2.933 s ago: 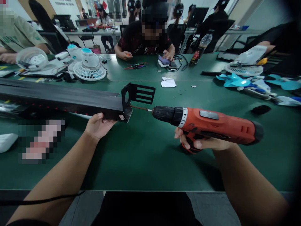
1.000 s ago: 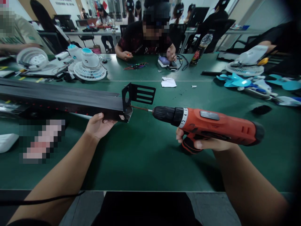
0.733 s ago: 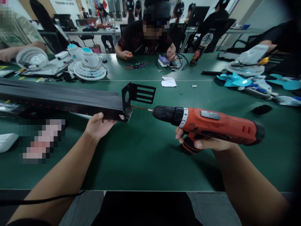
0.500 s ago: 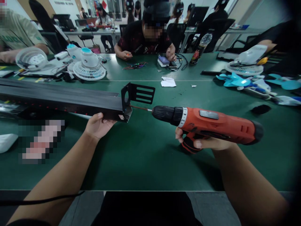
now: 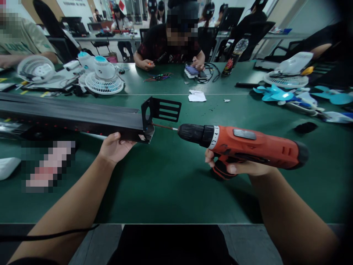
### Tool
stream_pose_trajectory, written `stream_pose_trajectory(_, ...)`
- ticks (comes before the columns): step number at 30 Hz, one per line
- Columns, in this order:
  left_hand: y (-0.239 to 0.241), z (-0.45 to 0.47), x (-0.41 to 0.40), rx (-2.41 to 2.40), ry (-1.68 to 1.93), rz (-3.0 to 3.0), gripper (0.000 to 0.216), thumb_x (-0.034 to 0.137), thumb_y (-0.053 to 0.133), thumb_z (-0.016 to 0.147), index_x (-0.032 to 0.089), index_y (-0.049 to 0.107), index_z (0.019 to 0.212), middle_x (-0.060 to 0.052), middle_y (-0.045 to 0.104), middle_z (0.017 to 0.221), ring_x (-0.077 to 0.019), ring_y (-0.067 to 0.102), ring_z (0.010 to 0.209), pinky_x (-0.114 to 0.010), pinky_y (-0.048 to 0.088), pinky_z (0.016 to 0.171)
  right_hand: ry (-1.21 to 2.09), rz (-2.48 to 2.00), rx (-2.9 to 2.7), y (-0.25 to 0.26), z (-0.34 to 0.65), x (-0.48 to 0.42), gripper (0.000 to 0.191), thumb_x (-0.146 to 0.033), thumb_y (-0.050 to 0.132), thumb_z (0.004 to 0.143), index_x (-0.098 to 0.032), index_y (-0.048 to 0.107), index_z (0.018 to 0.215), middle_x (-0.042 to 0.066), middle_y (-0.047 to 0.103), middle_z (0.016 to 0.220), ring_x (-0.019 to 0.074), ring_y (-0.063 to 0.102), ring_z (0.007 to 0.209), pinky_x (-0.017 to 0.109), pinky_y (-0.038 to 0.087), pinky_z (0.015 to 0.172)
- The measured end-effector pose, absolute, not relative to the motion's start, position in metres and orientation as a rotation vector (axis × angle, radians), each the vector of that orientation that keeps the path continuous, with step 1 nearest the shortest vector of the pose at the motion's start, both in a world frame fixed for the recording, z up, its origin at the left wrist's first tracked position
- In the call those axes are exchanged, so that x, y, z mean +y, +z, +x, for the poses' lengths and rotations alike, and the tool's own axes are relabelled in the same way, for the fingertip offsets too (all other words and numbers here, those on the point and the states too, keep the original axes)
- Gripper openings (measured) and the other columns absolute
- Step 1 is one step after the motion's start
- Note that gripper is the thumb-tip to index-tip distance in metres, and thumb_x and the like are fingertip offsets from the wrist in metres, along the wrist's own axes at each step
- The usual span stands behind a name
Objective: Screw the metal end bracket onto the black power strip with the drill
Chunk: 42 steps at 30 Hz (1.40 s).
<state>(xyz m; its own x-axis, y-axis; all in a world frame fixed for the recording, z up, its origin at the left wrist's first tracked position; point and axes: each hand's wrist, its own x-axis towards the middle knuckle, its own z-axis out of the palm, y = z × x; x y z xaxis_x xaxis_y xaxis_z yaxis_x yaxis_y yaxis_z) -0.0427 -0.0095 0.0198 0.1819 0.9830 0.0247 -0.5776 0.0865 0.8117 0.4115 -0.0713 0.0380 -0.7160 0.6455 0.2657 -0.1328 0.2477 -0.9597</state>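
Observation:
A long black metal bar (image 5: 71, 117) lies across the green table (image 5: 171, 184), with a slotted black bracket (image 5: 162, 109) at its right end. My left hand (image 5: 114, 147) cups the bar from below near that end, fingers wrapped under it. My right hand (image 5: 237, 167) grips the handle of an orange cordless drill (image 5: 248, 145), held level. The drill's thin bit (image 5: 164, 127) reaches left and touches the bar's end by the bracket.
White desk fans (image 5: 103, 79) and fan parts sit at the back left. Blue fan blades (image 5: 275, 94) and another fan (image 5: 286, 75) lie at the right. Paper scraps (image 5: 197, 96) lie mid-table. A person (image 5: 169, 48) works opposite, with others behind.
Almost nothing differs: both hands, the bar and the drill keep their places, with only a slight shift of the view.

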Motion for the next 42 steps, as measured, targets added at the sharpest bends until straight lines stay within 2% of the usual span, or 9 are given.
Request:
stream_pose_trajectory(3, 0.019, -0.043, -0.009, 0.637, 1.289, 0.797, 0.046, 0.038, 0.111, 0.055, 0.023, 0.069, 0.067, 0.010, 0.044, 0.048, -0.0096, 0.055, 0.049, -0.030, 0.070, 0.076, 1.520, -0.462, -1.874, 0.039, 0.411, -0.071, 0.052, -0.044, 0.089, 0.102, -0.024, 0.075, 0.148, 0.014, 0.081, 0.126, 0.0214, 0.083, 0.089, 0.024, 0.070, 0.062)
stream_pose_trajectory(8, 0.019, -0.043, -0.011, 0.661, 1.296, 0.784, 0.050, 0.037, 0.113, 0.053, 0.023, 0.066, 0.065, 0.009, 0.045, 0.048, -0.0103, 0.059, 0.053, -0.029, 0.070, 0.075, 1.504, -0.457, -1.884, 0.040, 0.411, -0.071, 0.048, -0.041, 0.090, 0.102, -0.022, 0.077, 0.145, 0.014, 0.082, 0.124, 0.0188, 0.082, 0.081, 0.024, 0.069, 0.059)
stream_pose_trajectory(13, 0.018, -0.044, -0.011, 0.665, 1.320, 0.775, 0.049, 0.034, 0.108, 0.060, 0.024, 0.059, 0.063, 0.009, 0.043, 0.048, -0.0120, 0.060, 0.052, -0.034, 0.072, 0.079, 1.507, -0.482, -1.850, 0.043, 0.408, -0.071, 0.050, -0.044, 0.093, 0.099, -0.022, 0.079, 0.142, 0.015, 0.082, 0.122, 0.0253, 0.085, 0.094, 0.027, 0.072, 0.066)
stream_pose_trajectory(16, 0.016, -0.044, -0.010, 0.663, 1.325, 0.786, 0.051, 0.034, 0.106, 0.062, 0.024, 0.056, 0.060, 0.009, 0.043, 0.047, -0.0143, 0.063, 0.054, -0.037, 0.072, 0.081, 1.563, -0.483, -1.837, 0.047, 0.405, -0.072, 0.048, -0.042, 0.092, 0.099, -0.023, 0.080, 0.141, 0.015, 0.083, 0.119, 0.0202, 0.080, 0.078, 0.025, 0.068, 0.055)
stream_pose_trajectory(19, 0.015, -0.044, -0.009, 0.653, 1.317, 0.790, 0.051, 0.035, 0.107, 0.060, 0.024, 0.056, 0.060, 0.009, 0.042, 0.047, -0.0133, 0.062, 0.054, -0.036, 0.072, 0.082, 1.546, -0.476, -1.857, 0.049, 0.405, -0.072, 0.046, -0.040, 0.091, 0.101, -0.022, 0.080, 0.141, 0.014, 0.083, 0.117, 0.0163, 0.076, 0.071, 0.025, 0.068, 0.055)
stream_pose_trajectory(28, 0.019, -0.044, -0.009, 0.641, 1.295, 0.812, 0.053, 0.038, 0.112, 0.055, 0.023, 0.062, 0.058, 0.009, 0.043, 0.046, -0.0109, 0.056, 0.051, -0.031, 0.068, 0.074, 1.510, -0.478, -1.861, 0.045, 0.406, -0.072, 0.049, -0.044, 0.092, 0.100, -0.020, 0.080, 0.140, 0.016, 0.081, 0.116, 0.0222, 0.080, 0.083, 0.027, 0.070, 0.059)
stream_pose_trajectory(33, 0.019, -0.044, -0.008, 0.633, 1.276, 0.834, 0.056, 0.041, 0.113, 0.056, 0.022, 0.061, 0.056, 0.008, 0.041, 0.047, -0.0116, 0.058, 0.054, -0.031, 0.068, 0.075, 1.541, -0.428, -1.868, 0.049, 0.403, -0.072, 0.045, -0.040, 0.088, 0.103, -0.019, 0.078, 0.142, 0.012, 0.080, 0.109, 0.0132, 0.071, 0.066, 0.023, 0.067, 0.057)
stream_pose_trajectory(38, 0.018, -0.044, -0.008, 0.650, 1.292, 0.810, 0.058, 0.040, 0.114, 0.052, 0.022, 0.059, 0.057, 0.009, 0.039, 0.046, -0.0106, 0.055, 0.051, -0.030, 0.067, 0.073, 1.504, -0.450, -1.875, 0.047, 0.405, -0.072, 0.047, -0.042, 0.090, 0.102, -0.019, 0.078, 0.140, 0.012, 0.080, 0.111, 0.0179, 0.078, 0.080, 0.023, 0.069, 0.060)
stream_pose_trajectory(42, 0.018, -0.044, -0.009, 0.649, 1.306, 0.791, 0.057, 0.037, 0.112, 0.055, 0.021, 0.058, 0.058, 0.009, 0.044, 0.049, -0.0090, 0.052, 0.050, -0.030, 0.067, 0.072, 1.546, -0.461, -1.887, 0.044, 0.408, -0.072, 0.049, -0.045, 0.089, 0.103, -0.021, 0.077, 0.143, 0.013, 0.081, 0.117, 0.0167, 0.080, 0.078, 0.023, 0.069, 0.060)
